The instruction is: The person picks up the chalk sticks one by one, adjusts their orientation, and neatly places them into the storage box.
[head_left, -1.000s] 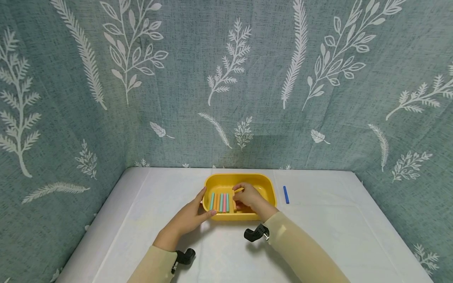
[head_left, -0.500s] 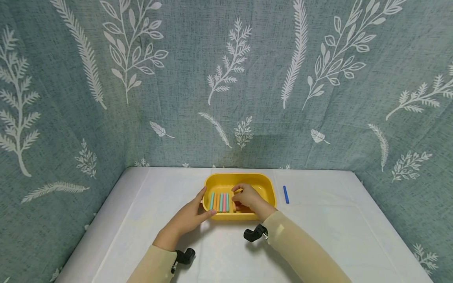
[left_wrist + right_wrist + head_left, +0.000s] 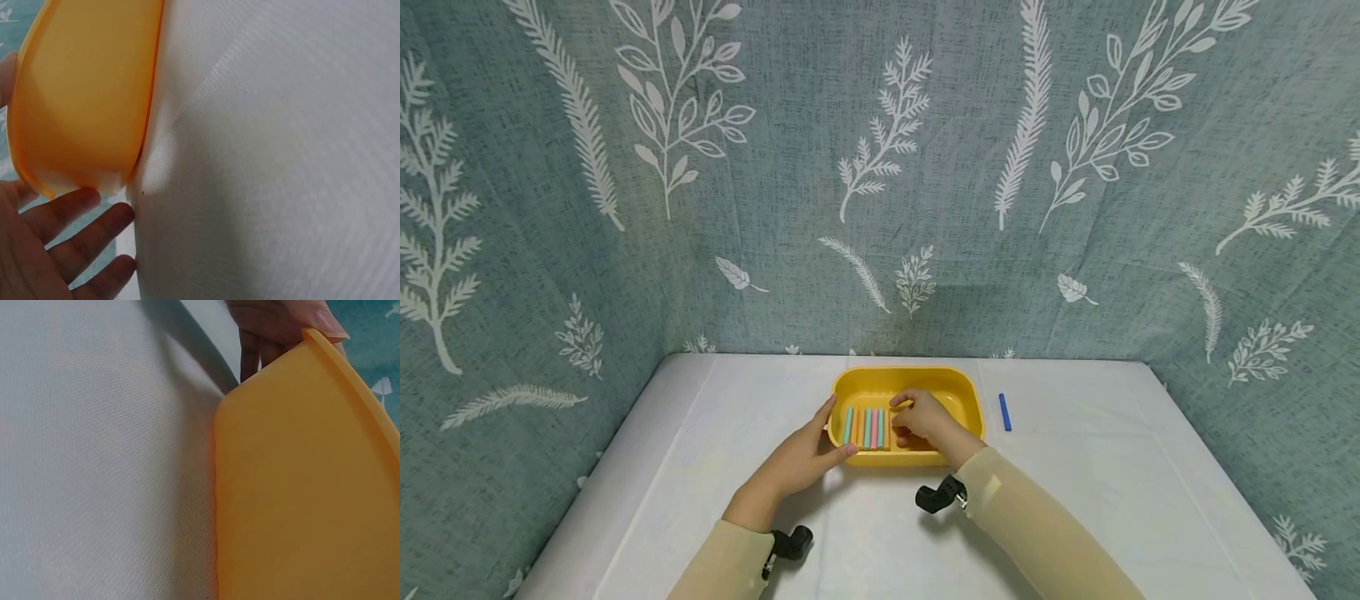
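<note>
In the head view a yellow tray (image 3: 917, 459) holds a row of chalk sticks (image 3: 867, 429), in teal, orange and pink, lying side by side at its left. My left hand (image 3: 801, 457) holds the tray's near left corner, thumb over the front rim and fingers along the left side. My right hand (image 3: 928, 418) reaches inside, fingers bent and parted, fingertips right beside the orange chalk stick (image 3: 887, 430) at the row's right end. The left wrist view shows the left fingers (image 3: 81, 247) spread at the tray's end. The right fingertips are hidden in the right wrist view.
A dark blue stick (image 3: 1005, 412) lies on the white tablecloth (image 3: 1075, 483) to the right of the tray. Behind the table hangs a green curtain (image 3: 790, 308) with a leaf pattern, which also runs along both sides.
The orange chalk stick by my right fingers has slid left against the row. My right hand has shifted slightly left with it; my left hand stays on the corner.
</note>
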`<state>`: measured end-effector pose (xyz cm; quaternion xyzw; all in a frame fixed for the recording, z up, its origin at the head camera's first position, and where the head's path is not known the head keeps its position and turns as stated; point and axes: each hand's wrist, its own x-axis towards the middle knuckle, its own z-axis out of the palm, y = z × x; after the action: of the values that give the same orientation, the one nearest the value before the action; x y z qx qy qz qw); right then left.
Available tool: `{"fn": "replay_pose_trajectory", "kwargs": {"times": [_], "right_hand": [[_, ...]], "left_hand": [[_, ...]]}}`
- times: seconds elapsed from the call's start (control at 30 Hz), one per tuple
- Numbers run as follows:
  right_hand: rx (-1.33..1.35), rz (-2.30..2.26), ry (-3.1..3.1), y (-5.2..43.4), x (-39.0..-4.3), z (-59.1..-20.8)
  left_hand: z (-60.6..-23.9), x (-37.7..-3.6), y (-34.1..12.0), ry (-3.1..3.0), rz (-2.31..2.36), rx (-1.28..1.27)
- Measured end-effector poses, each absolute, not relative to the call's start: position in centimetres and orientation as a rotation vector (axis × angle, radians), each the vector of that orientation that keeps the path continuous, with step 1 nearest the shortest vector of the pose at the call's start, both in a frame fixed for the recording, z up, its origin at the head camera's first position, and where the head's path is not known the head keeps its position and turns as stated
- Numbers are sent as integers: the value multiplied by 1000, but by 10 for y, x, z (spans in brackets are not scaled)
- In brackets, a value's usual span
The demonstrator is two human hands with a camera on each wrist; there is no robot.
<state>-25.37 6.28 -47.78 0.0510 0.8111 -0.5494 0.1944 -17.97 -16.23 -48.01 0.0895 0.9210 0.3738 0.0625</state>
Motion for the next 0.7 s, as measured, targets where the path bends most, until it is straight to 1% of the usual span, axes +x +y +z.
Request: {"fn": "replay_pose_trajectory", "kwargs": {"times": [0.4, 0.7], "right_hand": [[121, -1620, 2240, 67, -254, -478], [115, -1684, 2242, 72, -253, -468]], "left_hand": [[-480, -178, -162, 2780, 1126, 268], [-481, -179, -162, 2789, 1128, 266]]}}
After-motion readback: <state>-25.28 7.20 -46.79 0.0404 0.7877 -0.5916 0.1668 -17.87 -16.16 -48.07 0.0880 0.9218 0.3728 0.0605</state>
